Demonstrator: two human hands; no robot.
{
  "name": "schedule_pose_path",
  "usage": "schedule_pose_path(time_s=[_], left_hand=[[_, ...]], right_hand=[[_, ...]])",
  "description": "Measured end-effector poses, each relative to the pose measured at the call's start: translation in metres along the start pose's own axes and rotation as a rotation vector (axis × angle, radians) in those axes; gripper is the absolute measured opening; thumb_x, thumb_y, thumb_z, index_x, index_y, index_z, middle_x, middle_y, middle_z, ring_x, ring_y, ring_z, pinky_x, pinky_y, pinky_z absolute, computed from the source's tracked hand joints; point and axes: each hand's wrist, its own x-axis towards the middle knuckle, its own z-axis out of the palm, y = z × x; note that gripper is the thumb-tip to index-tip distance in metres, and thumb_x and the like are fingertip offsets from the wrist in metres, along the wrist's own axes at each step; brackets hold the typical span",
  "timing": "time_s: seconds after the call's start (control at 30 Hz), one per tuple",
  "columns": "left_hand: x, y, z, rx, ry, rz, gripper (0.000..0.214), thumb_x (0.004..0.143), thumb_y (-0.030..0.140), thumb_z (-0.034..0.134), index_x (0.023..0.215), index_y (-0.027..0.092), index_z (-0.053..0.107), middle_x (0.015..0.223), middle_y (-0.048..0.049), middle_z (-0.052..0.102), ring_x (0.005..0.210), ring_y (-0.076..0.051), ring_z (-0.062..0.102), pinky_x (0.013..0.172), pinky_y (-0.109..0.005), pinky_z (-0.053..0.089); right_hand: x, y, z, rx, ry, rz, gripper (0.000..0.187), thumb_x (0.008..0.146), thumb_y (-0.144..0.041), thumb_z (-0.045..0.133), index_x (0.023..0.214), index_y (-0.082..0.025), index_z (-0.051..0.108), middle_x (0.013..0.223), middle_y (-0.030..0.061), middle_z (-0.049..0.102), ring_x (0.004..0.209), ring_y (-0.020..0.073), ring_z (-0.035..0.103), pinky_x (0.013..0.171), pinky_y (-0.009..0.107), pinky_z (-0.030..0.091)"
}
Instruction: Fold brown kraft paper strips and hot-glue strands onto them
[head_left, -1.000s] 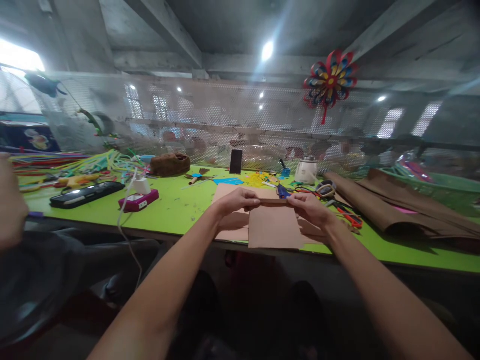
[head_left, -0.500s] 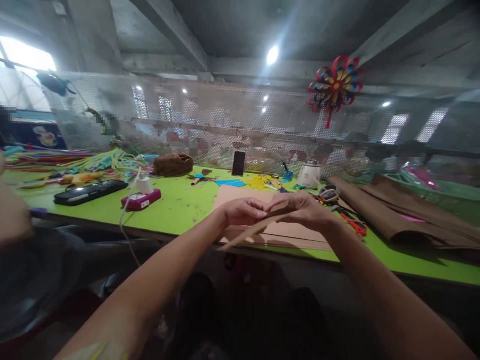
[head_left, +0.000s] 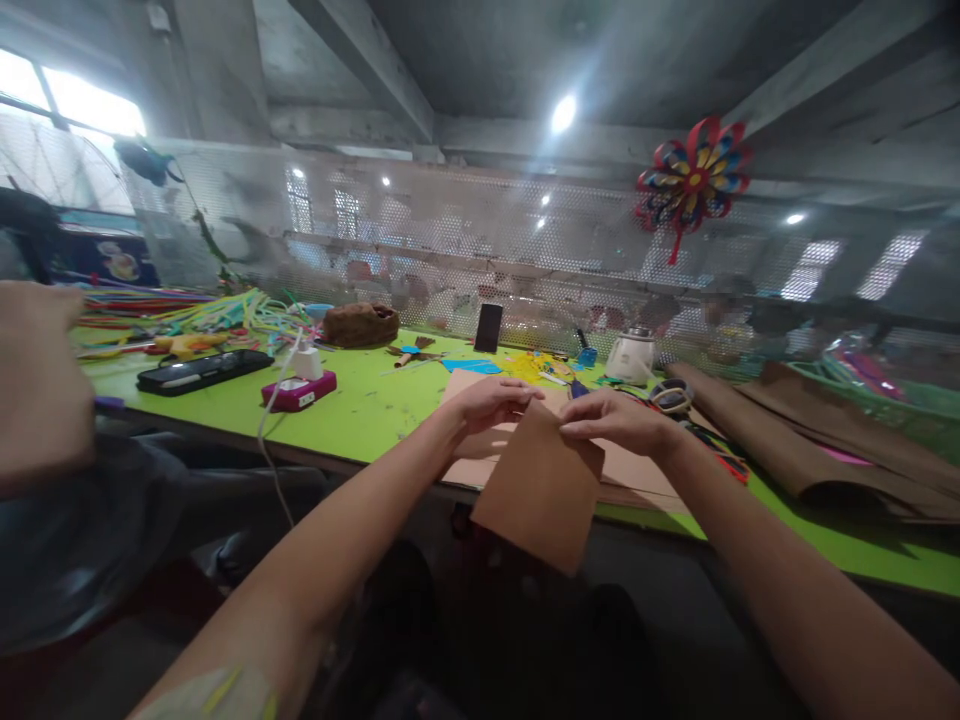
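A piece of brown paper (head_left: pixel 544 490) hangs tilted over the table's front edge, its flat face towards me. My left hand (head_left: pixel 491 400) pinches it at the upper left corner. My right hand (head_left: pixel 619 422) holds its upper right side between thumb and fingers. Beneath both hands lie light brown cardboard sheets (head_left: pixel 637 475) on the green table (head_left: pixel 360 405). To the right of my right hand are a pair of scissors (head_left: pixel 671 396) and red-handled tools (head_left: pixel 731 462), partly hidden behind my wrist.
Rolled brown paper (head_left: pixel 757 440) and a green basket (head_left: pixel 900 400) occupy the right side. A phone (head_left: pixel 488 327) stands upright at the back, near a white pot (head_left: pixel 631 356). At left are a purple power strip (head_left: pixel 300 390), a black case (head_left: pixel 206 370) and another person's arm (head_left: pixel 41 380).
The brown paper, seen nearly edge-on before, has swung down and shows its broad face. My hands have moved slightly apart along its top. The view has shifted a little left.
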Motion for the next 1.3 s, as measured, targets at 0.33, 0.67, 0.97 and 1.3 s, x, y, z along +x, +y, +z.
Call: schedule_pose_path(time_s=[0.33,0.67,0.97,1.3], left_hand=[[0.005,-0.014,0.010,0.610,-0.048,-0.016,0.039,0.071,0.047,0.059,0.078,0.010,0.070,0.071,-0.0040,0.063,0.063,-0.013,0.050,0.058,-0.024,0.036],[0.005,-0.020,0.017,0.775,-0.054,0.053,0.025,0.073,0.032,0.058,0.079,0.010,0.068,0.069,-0.0036,0.061,0.060,-0.011,0.049,0.054,-0.022,0.032],[0.004,-0.015,0.024,1.130,-0.045,0.214,0.021,0.077,0.029,0.054,0.074,0.012,0.065,0.069,-0.0041,0.059,0.061,-0.012,0.047,0.055,-0.022,0.032],[-0.002,-0.022,0.009,1.265,-0.050,0.294,0.014,0.075,0.016,0.050,0.075,0.014,0.064,0.074,-0.0028,0.055,0.063,-0.012,0.047,0.057,-0.022,0.034]], right_hand=[[0.027,0.050,-0.014,-0.435,-0.110,0.129,0.036,0.072,-0.046,0.059,0.077,-0.012,0.068,0.064,-0.0007,0.055,0.058,0.0110,0.044,0.055,0.023,0.034],[0.020,0.065,0.008,-0.406,0.052,0.051,0.033,0.074,-0.044,0.059,0.076,-0.012,0.069,0.074,0.0047,0.058,0.064,0.0145,0.050,0.056,0.024,0.039],[0.003,0.067,0.024,-0.460,0.253,-0.083,0.029,0.082,-0.038,0.055,0.082,-0.015,0.072,0.075,0.0048,0.056,0.065,0.0140,0.053,0.056,0.024,0.040],[-0.005,0.069,0.013,-0.716,0.269,-0.122,0.017,0.080,-0.018,0.055,0.074,-0.014,0.071,0.073,0.0052,0.059,0.064,0.0136,0.053,0.060,0.024,0.040]])
